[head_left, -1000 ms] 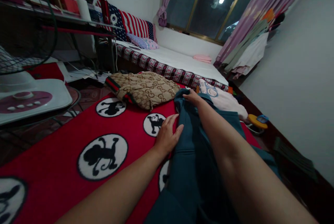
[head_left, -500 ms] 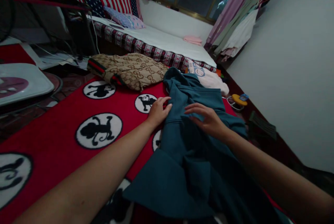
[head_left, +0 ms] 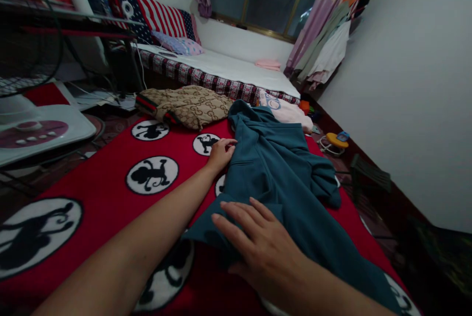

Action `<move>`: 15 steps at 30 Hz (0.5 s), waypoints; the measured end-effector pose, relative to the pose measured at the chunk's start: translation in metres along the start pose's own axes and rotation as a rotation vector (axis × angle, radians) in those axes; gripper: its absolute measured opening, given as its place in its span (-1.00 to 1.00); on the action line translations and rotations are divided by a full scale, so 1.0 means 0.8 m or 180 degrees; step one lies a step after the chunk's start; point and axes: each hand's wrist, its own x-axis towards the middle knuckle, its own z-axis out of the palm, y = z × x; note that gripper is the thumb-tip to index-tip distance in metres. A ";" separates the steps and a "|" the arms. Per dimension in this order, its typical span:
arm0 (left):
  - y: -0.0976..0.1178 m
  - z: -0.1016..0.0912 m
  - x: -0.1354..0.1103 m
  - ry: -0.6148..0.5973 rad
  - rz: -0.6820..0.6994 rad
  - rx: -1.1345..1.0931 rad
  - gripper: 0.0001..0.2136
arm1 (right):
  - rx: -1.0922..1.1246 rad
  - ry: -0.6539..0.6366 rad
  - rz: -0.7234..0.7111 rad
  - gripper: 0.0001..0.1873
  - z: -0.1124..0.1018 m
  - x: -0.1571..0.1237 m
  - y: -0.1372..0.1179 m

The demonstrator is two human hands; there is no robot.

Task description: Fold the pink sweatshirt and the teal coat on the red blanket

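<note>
A teal garment (head_left: 287, 173) lies spread on a red blanket (head_left: 103, 188) printed with black monkeys in white circles. My left hand (head_left: 221, 153) rests with fingers out on the garment's left edge, near the middle of the blanket. My right hand (head_left: 258, 244) lies flat and open on the near lower part of the same garment, fingers spread and pointing left. Neither hand holds anything.
A folded brown patterned garment (head_left: 188, 105) lies at the blanket's far end, a pale pink garment (head_left: 287, 112) beside it. A white fan base (head_left: 37, 131) stands at left. A bed (head_left: 236, 72) runs along the back, a yellow toy (head_left: 334, 140) on the floor at right.
My right hand has drawn back from the garment's far collar to its near lower edge and flattened there. My left hand has stayed on the left edge. The camera view has shifted.
</note>
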 end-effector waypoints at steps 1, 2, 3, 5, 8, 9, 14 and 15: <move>-0.001 0.000 -0.001 -0.0012 0.0006 0.0000 -0.74 | -0.0084 0.0062 0.0014 -0.32 0.014 0.009 -0.003; -0.001 -0.001 -0.002 -0.0020 0.0013 -0.0013 -0.74 | -0.0127 0.0076 0.0016 -0.41 0.025 0.018 -0.003; -0.002 -0.002 -0.002 -0.0024 0.0023 -0.0038 -0.73 | -0.0133 0.0056 0.0007 -0.53 0.031 0.024 -0.001; -0.004 -0.003 -0.004 -0.0007 0.0044 -0.0107 -0.73 | 0.0010 0.0017 -0.0049 -0.74 0.025 0.027 0.007; -0.006 -0.003 -0.005 0.0034 0.0038 -0.0166 -0.73 | 0.0605 -0.0017 -0.0174 -0.74 -0.020 0.002 0.017; -0.006 -0.003 -0.005 0.0034 0.0021 -0.0178 -0.72 | 0.0847 -0.0069 -0.0232 -0.69 -0.041 -0.012 0.018; -0.006 0.001 -0.002 0.0118 -0.0029 -0.0337 -0.77 | 0.1654 -0.0307 -0.0084 -0.62 -0.118 -0.067 0.011; -0.006 0.002 -0.001 0.0160 -0.0040 -0.0357 -0.78 | 0.1736 -0.0350 -0.0095 -0.62 -0.122 -0.071 0.009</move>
